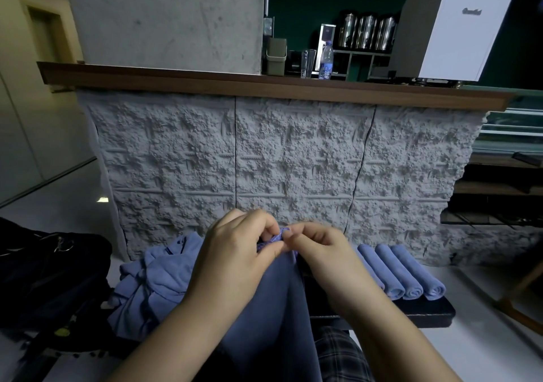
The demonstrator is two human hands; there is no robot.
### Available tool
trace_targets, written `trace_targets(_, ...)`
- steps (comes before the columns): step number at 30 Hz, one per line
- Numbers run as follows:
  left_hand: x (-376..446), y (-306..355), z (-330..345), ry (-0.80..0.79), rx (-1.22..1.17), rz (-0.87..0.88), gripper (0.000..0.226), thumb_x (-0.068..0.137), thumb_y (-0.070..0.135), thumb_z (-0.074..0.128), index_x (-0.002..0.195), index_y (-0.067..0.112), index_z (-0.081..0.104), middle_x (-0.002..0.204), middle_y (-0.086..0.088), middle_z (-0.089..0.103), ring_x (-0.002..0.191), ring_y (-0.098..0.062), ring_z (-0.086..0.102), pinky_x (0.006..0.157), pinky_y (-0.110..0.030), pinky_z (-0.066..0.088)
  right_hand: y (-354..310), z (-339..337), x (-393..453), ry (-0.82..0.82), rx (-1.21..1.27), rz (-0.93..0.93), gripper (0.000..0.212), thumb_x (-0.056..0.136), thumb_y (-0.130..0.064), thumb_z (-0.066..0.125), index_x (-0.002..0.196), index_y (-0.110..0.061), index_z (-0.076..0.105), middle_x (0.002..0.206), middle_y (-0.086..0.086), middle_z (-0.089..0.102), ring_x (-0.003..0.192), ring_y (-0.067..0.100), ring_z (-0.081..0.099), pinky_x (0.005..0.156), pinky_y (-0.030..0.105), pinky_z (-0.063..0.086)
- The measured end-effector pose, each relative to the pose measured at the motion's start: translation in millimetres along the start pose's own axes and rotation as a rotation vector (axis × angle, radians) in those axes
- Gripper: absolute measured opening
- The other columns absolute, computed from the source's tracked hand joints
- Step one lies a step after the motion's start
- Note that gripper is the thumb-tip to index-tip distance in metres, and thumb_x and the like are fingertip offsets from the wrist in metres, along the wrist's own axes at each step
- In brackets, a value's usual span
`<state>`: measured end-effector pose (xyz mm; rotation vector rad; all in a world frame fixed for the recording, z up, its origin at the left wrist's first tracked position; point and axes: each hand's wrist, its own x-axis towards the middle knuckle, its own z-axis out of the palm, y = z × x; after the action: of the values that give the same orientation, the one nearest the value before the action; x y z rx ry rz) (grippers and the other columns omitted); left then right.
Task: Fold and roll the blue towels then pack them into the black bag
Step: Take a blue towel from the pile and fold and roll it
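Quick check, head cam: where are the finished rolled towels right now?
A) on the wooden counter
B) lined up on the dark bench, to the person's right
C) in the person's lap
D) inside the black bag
B: the rolled towels lie side by side on the dark bench, right of the hands, while the black bag sits off to the left and both hands pinch the hanging towel.

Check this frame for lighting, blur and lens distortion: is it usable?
Head view: dim overall, the black bag nearly lost in shadow; wide-angle bending bows the counter edge; a small floor glare spot; left hand and right hand, pinching the blue towel, stay reasonably sharp; rolled towels readable. Usable.
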<state>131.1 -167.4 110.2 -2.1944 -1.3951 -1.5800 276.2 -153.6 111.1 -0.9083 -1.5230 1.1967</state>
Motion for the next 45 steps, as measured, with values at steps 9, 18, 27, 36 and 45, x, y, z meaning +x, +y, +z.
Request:
trace_targets(9, -16, -13, 7, -0.218, 0.070, -0.139, 0.019, 0.085, 0.034, 0.060, 0.098, 0.029, 0.047, 0.084, 0.002, 0.063, 0.084, -0.023, 0.059, 0.070, -0.036, 0.046, 7, -10, 13, 0.228, -0.139, -0.066, 0.030, 0.095, -0.014, 0.054, 0.065, -0.014, 0.055, 0.056, -0.005, 0.045, 0.057, 0.008, 0.037, 0.053, 0.025, 0.031)
trace_targets(18, -10, -42, -5, -0.445, 0.246, -0.143, 0.040, 0.077, 0.069, 0.047, 0.065, 0.033, 0.036, 0.065, 0.005, 0.047, 0.072, -0.015, 0.049, 0.061, -0.032, 0.034, 16, -37, 26, 0.358, -0.112, -0.095, 0.025, 0.097, -0.009, 0.048, 0.073, -0.014, 0.053, 0.062, -0.006, 0.043, 0.057, -0.001, 0.036, 0.054, 0.015, 0.031)
trace_targets(27, 3, -65, -9, -0.354, 0.433, 0.190, 0.038, 0.083, 0.046, 0.038, 0.081, 0.023, 0.068, 0.066, 0.008, 0.058, 0.061, -0.019, 0.059, 0.048, -0.028, 0.051, 29, -46, 27, 0.394, -0.350, -0.116, 0.024, 0.098, -0.014, 0.048, 0.075, -0.019, 0.051, 0.063, -0.010, 0.046, 0.055, -0.003, 0.038, 0.058, 0.016, 0.034)
trace_targets(36, 12, -62, -13, -0.252, 0.286, 0.157, 0.032, 0.085, 0.033, 0.049, 0.091, 0.011, 0.071, 0.077, 0.002, 0.055, 0.075, -0.010, 0.045, 0.070, -0.020, 0.037, 32, -52, 29, 0.360, -0.615, -0.065, 0.017, 0.098, -0.019, 0.046, 0.082, -0.015, 0.048, 0.068, -0.005, 0.051, 0.067, 0.012, 0.045, 0.059, 0.028, 0.029)
trace_targets(45, 13, -76, 3, -0.369, 0.250, -0.061, 0.044, 0.074, 0.010, 0.075, 0.116, 0.010, 0.060, 0.106, 0.002, 0.047, 0.094, -0.019, 0.055, 0.085, -0.027, 0.039, 53, -59, 39, 0.307, -0.720, -0.045, 0.019, 0.096, -0.020, 0.051, 0.078, -0.019, 0.050, 0.074, -0.002, 0.053, 0.069, 0.013, 0.048, 0.056, 0.021, 0.031)
